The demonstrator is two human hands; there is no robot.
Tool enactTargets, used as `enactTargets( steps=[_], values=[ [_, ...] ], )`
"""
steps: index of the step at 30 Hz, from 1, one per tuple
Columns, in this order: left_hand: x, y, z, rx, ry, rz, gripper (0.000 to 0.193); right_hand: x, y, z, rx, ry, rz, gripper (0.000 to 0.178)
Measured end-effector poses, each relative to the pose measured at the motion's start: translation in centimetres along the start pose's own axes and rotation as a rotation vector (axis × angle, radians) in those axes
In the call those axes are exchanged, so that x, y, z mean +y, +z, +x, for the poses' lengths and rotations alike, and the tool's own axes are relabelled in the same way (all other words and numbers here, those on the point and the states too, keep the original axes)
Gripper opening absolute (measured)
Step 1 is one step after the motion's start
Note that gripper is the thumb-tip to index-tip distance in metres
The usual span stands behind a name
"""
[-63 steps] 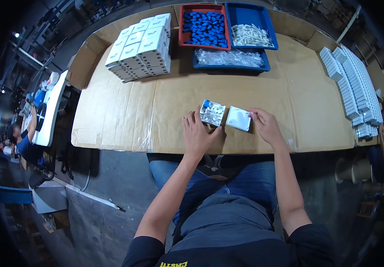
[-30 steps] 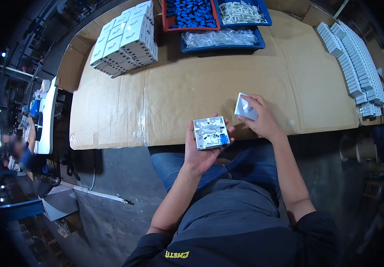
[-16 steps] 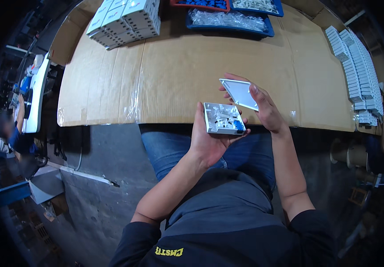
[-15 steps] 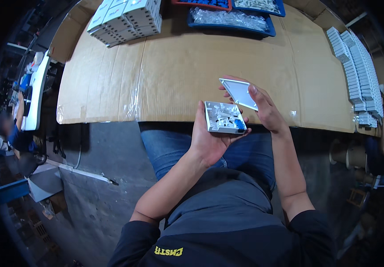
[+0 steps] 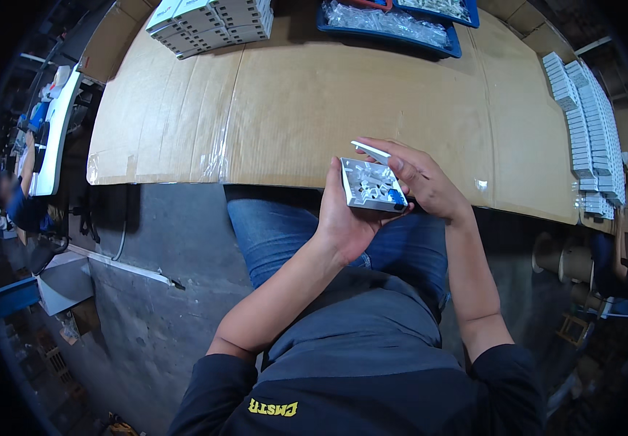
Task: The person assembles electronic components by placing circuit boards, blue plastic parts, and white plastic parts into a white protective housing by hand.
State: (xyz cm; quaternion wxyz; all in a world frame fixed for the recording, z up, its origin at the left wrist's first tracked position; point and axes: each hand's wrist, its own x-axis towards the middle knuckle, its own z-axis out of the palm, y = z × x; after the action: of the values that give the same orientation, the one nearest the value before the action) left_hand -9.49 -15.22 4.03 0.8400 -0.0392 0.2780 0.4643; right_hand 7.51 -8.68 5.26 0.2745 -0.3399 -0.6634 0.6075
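A shallow white plastic box [image 5: 376,206] rests in my left hand [image 5: 347,227], whose thumb lies along its left side and whose fingers wrap underneath. Inside it lie several small white and clear parts [image 5: 371,180] and a blue piece [image 5: 397,197] in the near right corner. My right hand [image 5: 430,182] grips a flat white lid [image 5: 372,152], tilted steeply over the box's far right edge. Most of the lid is hidden behind the fingers. Both hands are just past the table's near edge, above my lap.
A cardboard-covered table [image 5: 292,109] spreads ahead. Stacked white boxes [image 5: 216,25] stand at the far left, more white stacks [image 5: 590,131] along the right. Blue trays [image 5: 401,40] with clear plastic bags and small parts sit at the back. Another person [image 5: 27,192] works at a white table on the left.
My right hand has turned the lid down and brought it left, closer over the box, so it shows nearly edge-on. The left hand still holds the box.
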Motion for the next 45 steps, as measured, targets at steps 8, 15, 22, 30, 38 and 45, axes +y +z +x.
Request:
enactTargets(
  steps=[8,15,22,30,38,45],
  values=[
    [-0.1,0.1,0.2,0.058,0.011,0.027,0.078,-0.3,0.6,0.4,-0.025,0.033,-0.121,0.068],
    [-0.4,-0.3,0.7,0.108,-0.011,0.047,0.078,1.1,1.3,0.3,-0.019,-0.005,-0.169,0.056],
    [-0.7,-1.3,1.6,0.105,-0.031,0.033,0.075,2.1,1.1,0.3,-0.025,0.049,-0.079,0.056],
    [-1.1,-2.0,1.9,0.135,-0.054,0.042,0.074,3.0,1.1,0.3,-0.077,0.017,-0.168,0.056],
    [-1.2,-2.1,2.2,0.175,-0.059,0.066,0.076,3.1,0.8,0.3,-0.114,0.045,-0.161,0.061],
    [-1.0,-1.5,2.0,0.194,-0.058,0.101,0.076,3.3,0.5,0.5,-0.172,0.057,-0.189,0.065]
  ],
)
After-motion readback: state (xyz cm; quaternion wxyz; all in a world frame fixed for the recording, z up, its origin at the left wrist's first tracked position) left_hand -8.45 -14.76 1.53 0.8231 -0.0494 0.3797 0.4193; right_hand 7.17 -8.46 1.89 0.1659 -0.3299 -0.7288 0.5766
